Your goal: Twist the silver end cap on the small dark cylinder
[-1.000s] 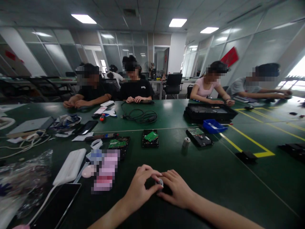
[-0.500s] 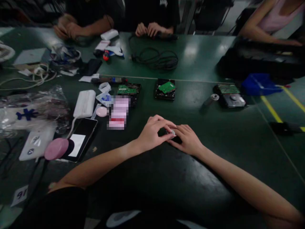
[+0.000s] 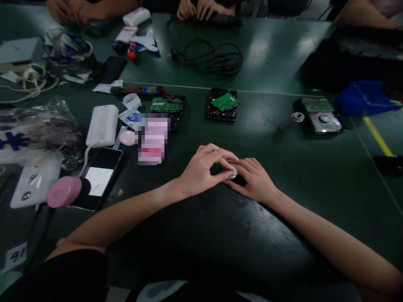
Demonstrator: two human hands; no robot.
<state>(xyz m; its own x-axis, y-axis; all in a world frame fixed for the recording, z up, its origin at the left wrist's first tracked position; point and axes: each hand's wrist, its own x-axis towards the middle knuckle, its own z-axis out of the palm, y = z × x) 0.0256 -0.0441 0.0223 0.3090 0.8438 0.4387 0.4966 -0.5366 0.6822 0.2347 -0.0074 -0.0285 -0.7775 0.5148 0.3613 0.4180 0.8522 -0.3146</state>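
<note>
My left hand [image 3: 201,174] pinches a small round silvery part [image 3: 233,171] between thumb and fingertips. My right hand [image 3: 258,180] meets it from the other side, its thumb and curled fingers closed around the same part. The fingers partly cover the part, so its exact kind is unclear. Beyond my hands, a black hard drive [image 3: 217,112] lies with a green circuit board [image 3: 225,101] on top. Farther left is another opened drive [image 3: 179,107] with a green board.
At the right lie a silver hard drive [image 3: 325,121], a metal cylinder [image 3: 291,121] and a blue tray [image 3: 362,98]. An electric screwdriver [image 3: 138,90], white power bank [image 3: 103,126], phone [image 3: 102,178] and pink round case [image 3: 64,191] are left. Across the table, a co-worker's hands [image 3: 206,8] hold a corded tool.
The camera has tilted down, so the table things sit higher in view. My hands stay together around the round part, which shows a little more between the fingers.
</note>
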